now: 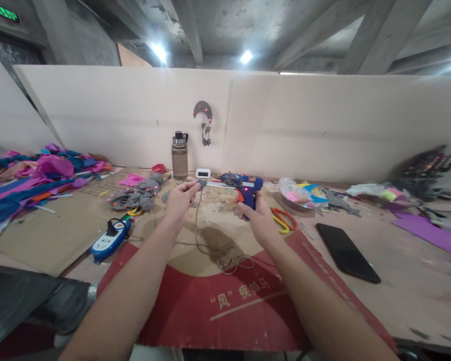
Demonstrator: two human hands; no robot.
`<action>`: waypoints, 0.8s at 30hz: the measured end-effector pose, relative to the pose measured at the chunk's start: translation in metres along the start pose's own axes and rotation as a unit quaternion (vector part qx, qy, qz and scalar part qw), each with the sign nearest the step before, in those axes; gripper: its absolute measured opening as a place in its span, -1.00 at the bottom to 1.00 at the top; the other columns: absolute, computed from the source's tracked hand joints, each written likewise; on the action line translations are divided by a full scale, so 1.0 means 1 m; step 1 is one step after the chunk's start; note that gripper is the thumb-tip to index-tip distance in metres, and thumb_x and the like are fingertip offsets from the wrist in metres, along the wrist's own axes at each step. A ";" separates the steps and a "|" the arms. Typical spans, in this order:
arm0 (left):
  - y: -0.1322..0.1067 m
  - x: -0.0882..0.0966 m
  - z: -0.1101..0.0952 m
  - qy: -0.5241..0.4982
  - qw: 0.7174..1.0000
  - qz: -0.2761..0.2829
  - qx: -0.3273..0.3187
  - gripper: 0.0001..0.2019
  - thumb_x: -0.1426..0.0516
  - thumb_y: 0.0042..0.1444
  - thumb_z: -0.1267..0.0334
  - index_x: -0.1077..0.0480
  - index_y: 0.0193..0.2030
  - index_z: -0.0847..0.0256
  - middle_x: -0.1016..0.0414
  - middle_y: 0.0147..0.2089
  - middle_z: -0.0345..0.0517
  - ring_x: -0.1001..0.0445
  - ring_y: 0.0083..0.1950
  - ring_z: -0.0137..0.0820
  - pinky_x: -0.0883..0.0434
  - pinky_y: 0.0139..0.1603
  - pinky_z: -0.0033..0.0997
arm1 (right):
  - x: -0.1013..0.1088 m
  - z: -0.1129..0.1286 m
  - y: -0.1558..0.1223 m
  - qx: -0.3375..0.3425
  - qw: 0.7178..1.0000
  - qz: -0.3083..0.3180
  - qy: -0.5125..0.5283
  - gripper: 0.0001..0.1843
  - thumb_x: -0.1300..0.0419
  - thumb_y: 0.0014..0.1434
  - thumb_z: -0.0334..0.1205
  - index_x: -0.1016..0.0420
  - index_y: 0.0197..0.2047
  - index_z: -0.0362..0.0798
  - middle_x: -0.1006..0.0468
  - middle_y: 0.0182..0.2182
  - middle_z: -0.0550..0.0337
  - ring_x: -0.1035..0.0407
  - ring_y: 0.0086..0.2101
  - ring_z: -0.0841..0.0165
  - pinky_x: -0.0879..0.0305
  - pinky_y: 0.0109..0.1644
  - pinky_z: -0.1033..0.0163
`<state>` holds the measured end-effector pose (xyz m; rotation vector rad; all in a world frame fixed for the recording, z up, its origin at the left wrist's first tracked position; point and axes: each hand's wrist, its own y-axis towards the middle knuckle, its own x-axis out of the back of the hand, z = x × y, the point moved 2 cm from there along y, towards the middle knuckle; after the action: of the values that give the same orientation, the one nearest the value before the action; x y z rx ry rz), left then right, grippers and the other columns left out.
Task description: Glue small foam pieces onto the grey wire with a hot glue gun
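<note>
My right hand is wrapped round the handle of a blue hot glue gun. Its nozzle points left, and the front end looks wrapped or smeared with something dark. In my left hand, thumb and fingers pinch a small grey felt piece, close to the nozzle side of the gun. A thin grey cord runs down below that hand to loops on the cardboard; whether it joins the felt piece cannot be made out. Orange and yellow scissor handles lie beside my right hand.
A power strip, grey felt pieces with pink dots and colourful fabric scraps are on the left. Behind stand a bottle and a small white clock. Rightward lie a bowl and a phone.
</note>
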<state>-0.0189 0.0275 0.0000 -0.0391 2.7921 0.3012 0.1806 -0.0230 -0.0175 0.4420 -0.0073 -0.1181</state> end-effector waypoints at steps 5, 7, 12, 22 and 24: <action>-0.004 -0.004 -0.001 0.064 0.996 -0.025 -0.048 -0.72 -0.30 -0.22 0.15 -0.50 -0.35 0.26 -0.38 -0.51 -0.23 -0.07 -0.62 -0.65 0.03 -0.66 -0.58 | 0.010 -0.019 0.012 -0.112 0.992 -0.002 0.060 -0.75 -0.15 -0.09 -0.21 -0.18 -0.31 -0.01 -0.39 -0.49 0.33 -0.13 -0.63 0.53 -0.12 -0.54 0.35; -0.006 -0.007 -0.002 0.096 0.992 -0.029 -0.075 -0.72 -0.29 -0.20 0.14 -0.52 -0.34 0.26 -0.42 -0.49 -0.20 -0.13 -0.59 -0.61 -0.03 -0.64 -0.57 | 0.017 -0.031 0.015 -0.165 0.986 0.021 -0.024 -0.78 -0.14 -0.10 -0.21 -0.21 -0.35 -0.01 -0.38 -0.55 0.31 -0.16 -0.63 0.49 -0.15 -0.54 0.33; -0.014 -0.013 -0.006 0.165 0.977 -0.013 -0.134 -0.76 -0.25 -0.12 0.13 -0.53 -0.34 0.24 -0.46 -0.48 -0.15 -0.26 -0.51 -0.53 -0.13 -0.56 -0.54 | 0.036 -0.046 0.020 -0.160 0.960 -0.006 -0.231 -0.79 -0.22 -0.15 -0.24 -0.20 -0.50 -0.01 -0.38 -0.56 0.15 -0.31 -0.44 0.29 -0.27 -0.33 0.15; -0.023 -0.024 -0.001 0.195 0.973 0.035 -0.122 -0.81 -0.24 -0.09 0.16 -0.53 -0.35 0.20 -0.50 -0.44 -0.14 -0.30 -0.49 -0.50 -0.18 -0.52 -0.51 | -0.041 0.000 0.003 -0.024 0.992 0.076 0.098 -0.61 -0.16 0.02 -0.13 -0.08 -0.13 0.02 -0.46 -0.23 0.16 -0.39 -0.29 0.39 -0.33 -0.12 0.14; -0.024 -0.025 0.000 0.213 0.968 0.034 -0.130 -0.80 -0.23 -0.08 0.15 -0.54 -0.33 0.20 -0.51 -0.42 -0.13 -0.33 -0.46 -0.48 -0.21 -0.49 -0.51 | -0.048 0.001 0.000 -0.047 0.989 0.066 0.127 -0.61 -0.17 0.01 -0.15 -0.07 -0.14 0.03 -0.40 -0.38 0.31 -0.34 -0.45 0.46 -0.34 -0.27 0.22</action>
<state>0.0061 0.0041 0.0034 -0.0784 3.1585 0.7574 0.1333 -0.0183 -0.0157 0.3588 0.2191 0.0692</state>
